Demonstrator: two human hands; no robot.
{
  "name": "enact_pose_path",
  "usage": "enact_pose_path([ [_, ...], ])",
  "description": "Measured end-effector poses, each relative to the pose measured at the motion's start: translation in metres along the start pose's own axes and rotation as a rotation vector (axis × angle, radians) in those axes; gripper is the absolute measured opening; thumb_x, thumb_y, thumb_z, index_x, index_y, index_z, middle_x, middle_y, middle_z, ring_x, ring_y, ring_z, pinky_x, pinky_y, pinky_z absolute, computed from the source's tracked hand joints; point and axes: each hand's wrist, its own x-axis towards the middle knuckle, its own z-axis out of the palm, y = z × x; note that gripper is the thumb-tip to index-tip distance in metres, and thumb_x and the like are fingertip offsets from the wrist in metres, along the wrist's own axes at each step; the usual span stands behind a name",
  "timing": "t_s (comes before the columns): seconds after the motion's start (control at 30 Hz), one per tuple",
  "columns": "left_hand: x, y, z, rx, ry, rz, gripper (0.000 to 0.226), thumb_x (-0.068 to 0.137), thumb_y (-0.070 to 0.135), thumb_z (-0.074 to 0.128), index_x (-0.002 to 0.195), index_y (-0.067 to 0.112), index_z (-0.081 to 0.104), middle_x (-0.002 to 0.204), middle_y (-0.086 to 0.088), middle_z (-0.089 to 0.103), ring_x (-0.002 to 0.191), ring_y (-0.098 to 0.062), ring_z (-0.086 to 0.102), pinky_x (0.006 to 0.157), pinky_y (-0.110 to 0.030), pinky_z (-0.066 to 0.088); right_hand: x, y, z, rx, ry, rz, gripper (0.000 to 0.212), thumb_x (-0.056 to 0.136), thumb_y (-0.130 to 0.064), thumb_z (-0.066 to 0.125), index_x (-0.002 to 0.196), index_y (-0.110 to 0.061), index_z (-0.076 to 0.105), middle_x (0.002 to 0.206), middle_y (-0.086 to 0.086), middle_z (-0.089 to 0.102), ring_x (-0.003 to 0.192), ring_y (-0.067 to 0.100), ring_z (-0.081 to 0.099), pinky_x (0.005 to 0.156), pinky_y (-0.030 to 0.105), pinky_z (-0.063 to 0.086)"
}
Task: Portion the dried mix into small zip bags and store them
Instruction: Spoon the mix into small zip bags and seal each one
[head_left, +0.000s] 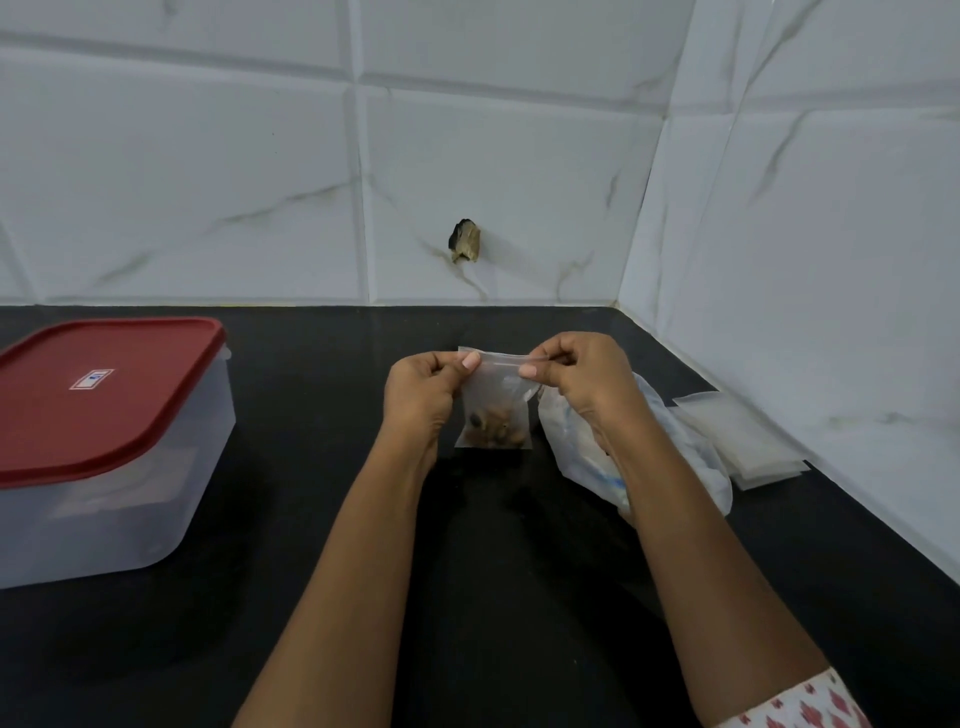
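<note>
A small clear zip bag hangs above the black counter with brown dried mix lying in its bottom. My left hand pinches the bag's top left corner between thumb and fingers. My right hand pinches the top right end of the zip strip. Behind my right wrist lies a larger crumpled plastic bag, partly hidden by my forearm. A flat stack of empty small zip bags lies to its right by the wall.
A clear plastic box with a red lid stands shut at the left of the black counter. White tiled walls close the back and the right side, meeting in a corner.
</note>
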Motion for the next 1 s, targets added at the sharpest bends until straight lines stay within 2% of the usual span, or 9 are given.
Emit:
enact_pose_path([
  [0.2, -0.003, 0.002, -0.004, -0.058, 0.009, 0.003, 0.009, 0.086, 0.016, 0.063, 0.078, 0.014, 0.067, 0.082, -0.002, 0.068, 0.087, -0.016, 0.064, 0.081, -0.030, 0.054, -0.001, -0.003, 0.005, -0.021, 0.050, -0.004, 0.018, 0.076, -0.009, 0.072, 0.066, -0.021, 0.064, 0.071, -0.006, 0.062, 0.080, 0.014, 0.060, 0.084, 0.032, 0.050],
  [0.3, -0.005, 0.002, -0.008, -0.096, -0.003, 0.000, 0.011, 0.089, 0.018, 0.060, 0.080, 0.013, 0.066, 0.080, -0.003, 0.067, 0.077, -0.014, 0.064, 0.066, -0.024, 0.052, -0.005, -0.010, 0.012, -0.120, 0.117, -0.124, 0.004, 0.078, -0.012, 0.071, 0.078, -0.014, 0.069, 0.072, -0.008, 0.062, 0.072, 0.007, 0.057, 0.074, 0.022, 0.045],
  [0.37, -0.006, 0.003, -0.013, -0.142, 0.049, -0.004, 0.013, 0.090, 0.018, 0.060, 0.080, 0.013, 0.066, 0.081, -0.005, 0.067, 0.079, -0.016, 0.064, 0.068, -0.026, 0.054, -0.009, -0.017, 0.021, -0.173, 0.141, -0.206, 0.006, 0.080, -0.011, 0.069, 0.084, -0.014, 0.067, 0.077, -0.005, 0.062, 0.073, 0.008, 0.056, 0.071, 0.020, 0.045],
  [0.43, -0.007, 0.004, -0.019, -0.178, 0.155, -0.006, 0.013, 0.089, 0.020, 0.061, 0.077, 0.016, 0.066, 0.086, -0.006, 0.068, 0.088, -0.020, 0.064, 0.077, -0.032, 0.055, -0.014, -0.023, 0.032, -0.117, 0.124, -0.218, 0.014, 0.082, -0.005, 0.066, 0.092, -0.015, 0.063, 0.074, -0.007, 0.059, 0.070, 0.004, 0.054, 0.068, 0.013, 0.043],
  [0.5, -0.009, 0.007, -0.026, -0.173, 0.268, 0.008, 0.014, 0.088, 0.022, 0.062, 0.075, 0.018, 0.066, 0.087, -0.005, 0.067, 0.087, -0.018, 0.063, 0.077, -0.033, 0.054, -0.017, -0.026, 0.045, 0.003, 0.111, -0.186, 0.021, 0.082, 0.001, 0.063, 0.094, -0.016, 0.061, 0.072, -0.010, 0.058, 0.071, 0.003, 0.055, 0.072, 0.015, 0.045],
  [0.73, -0.011, 0.015, -0.081, 0.081, 0.469, 0.108, 0.004, 0.087, 0.023, 0.063, 0.085, 0.020, 0.066, 0.075, 0.009, 0.062, 0.074, -0.004, 0.057, 0.063, -0.016, 0.045, -0.008, -0.036, 0.098, 0.333, -0.006, 0.003, 0.026, 0.082, 0.004, 0.061, 0.079, -0.022, 0.060, 0.074, 0.001, 0.060, 0.076, 0.013, 0.059, 0.076, 0.024, 0.049],
  [0.9, -0.001, 0.004, -0.105, 0.230, 0.539, 0.151, 0.024, 0.096, 0.027, 0.049, 0.107, 0.011, 0.063, 0.089, 0.002, 0.059, 0.082, -0.010, 0.054, 0.059, -0.014, 0.037, 0.004, -0.037, 0.146, 0.509, -0.119, 0.121, 0.022, 0.086, 0.005, 0.055, 0.082, -0.016, 0.054, 0.081, 0.006, 0.056, 0.072, 0.014, 0.059, 0.057, 0.022, 0.050],
  [0.97, 0.006, -0.001, -0.107, 0.268, 0.478, 0.077, 0.033, 0.099, 0.029, 0.041, 0.122, 0.009, 0.054, 0.100, -0.001, 0.057, 0.089, -0.012, 0.054, 0.066, -0.021, 0.042, 0.009, -0.030, 0.157, 0.521, -0.076, 0.147, 0.021, 0.086, 0.005, 0.057, 0.088, -0.016, 0.052, 0.080, 0.005, 0.056, 0.071, 0.013, 0.060, 0.055, 0.022, 0.050],
  [1.0, 0.010, -0.005, -0.106, 0.299, 0.438, 0.029, 0.038, 0.099, 0.028, 0.041, 0.131, 0.010, 0.046, 0.112, -0.003, 0.056, 0.099, -0.016, 0.054, 0.077, -0.026, 0.046, 0.012, -0.024, 0.162, 0.494, -0.045, 0.149, 0.023, 0.085, 0.004, 0.059, 0.090, -0.017, 0.050, 0.081, 0.005, 0.056, 0.072, 0.014, 0.060, 0.058, 0.024, 0.052],
])
